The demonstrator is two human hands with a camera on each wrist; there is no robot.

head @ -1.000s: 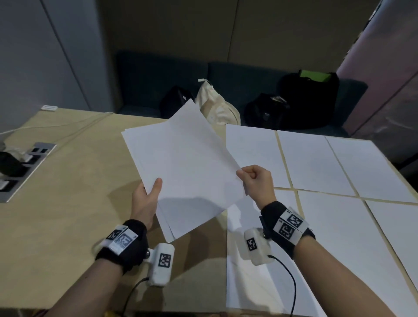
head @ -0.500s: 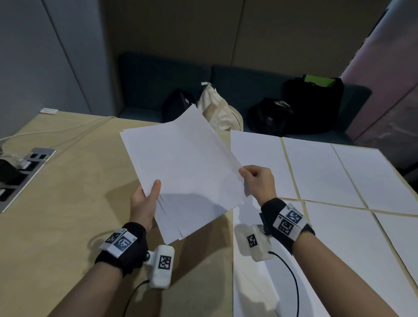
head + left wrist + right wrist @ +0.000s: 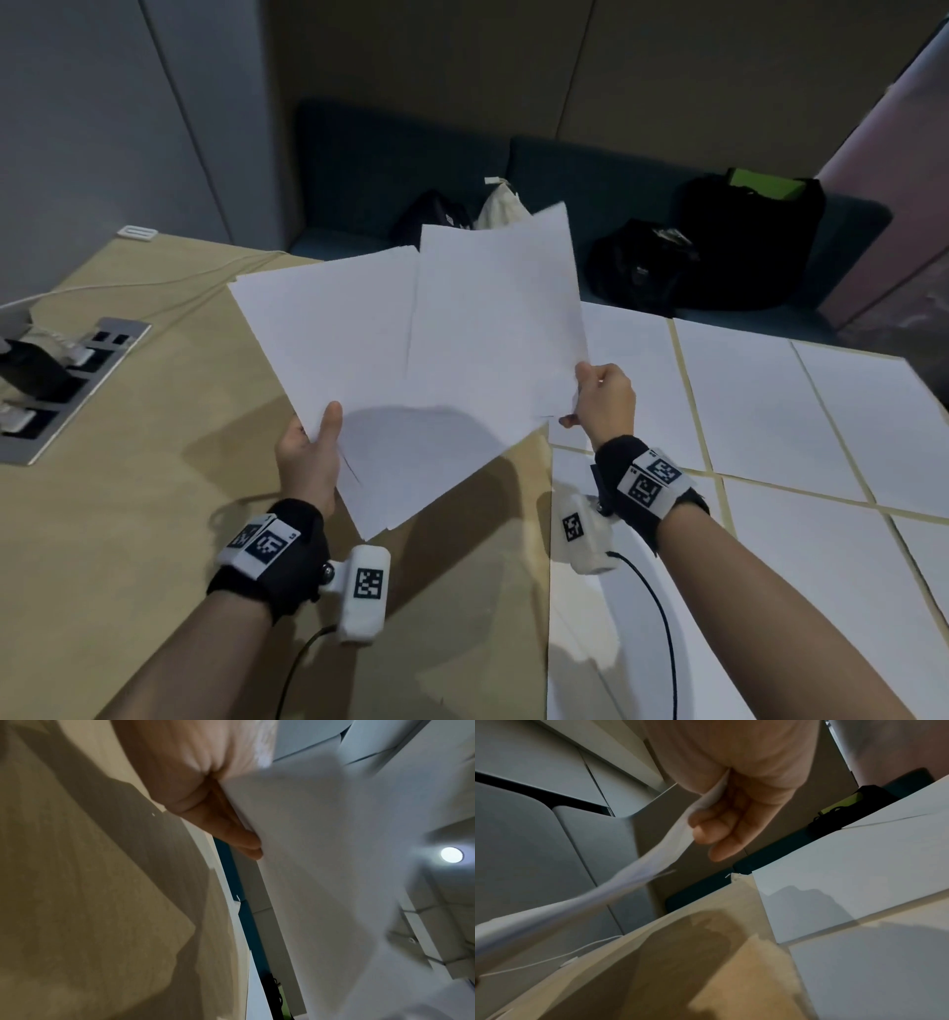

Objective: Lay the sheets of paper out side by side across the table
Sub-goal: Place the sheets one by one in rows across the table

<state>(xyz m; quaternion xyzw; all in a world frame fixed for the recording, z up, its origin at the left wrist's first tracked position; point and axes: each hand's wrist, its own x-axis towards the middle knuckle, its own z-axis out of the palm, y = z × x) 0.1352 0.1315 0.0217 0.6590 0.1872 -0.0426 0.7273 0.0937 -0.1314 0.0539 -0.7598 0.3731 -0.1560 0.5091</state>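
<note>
My left hand [image 3: 308,452] holds a stack of white paper [image 3: 334,329] above the wooden table [image 3: 128,462], thumb on top and fingers [image 3: 244,839] underneath. My right hand [image 3: 603,398] pinches the right edge of the top sheet [image 3: 498,318], which is slid and turned to the right over the stack. In the right wrist view that sheet [image 3: 670,841] curves away from my curled fingers [image 3: 718,829]. Several laid sheets [image 3: 744,401] lie flat side by side on the table's right half, with narrow gaps between them.
A recessed power socket panel [image 3: 67,380] with plugs and a white cable [image 3: 154,282] sits at the table's left. Behind the table a dark sofa holds black bags [image 3: 719,246] and a cream cloth bag [image 3: 500,205]. Bare wood lies under the held stack.
My right hand has drawn the top sheet rightward and rotated it, so it now fans off the stack. The left hand keeps holding the stack in much the same place.
</note>
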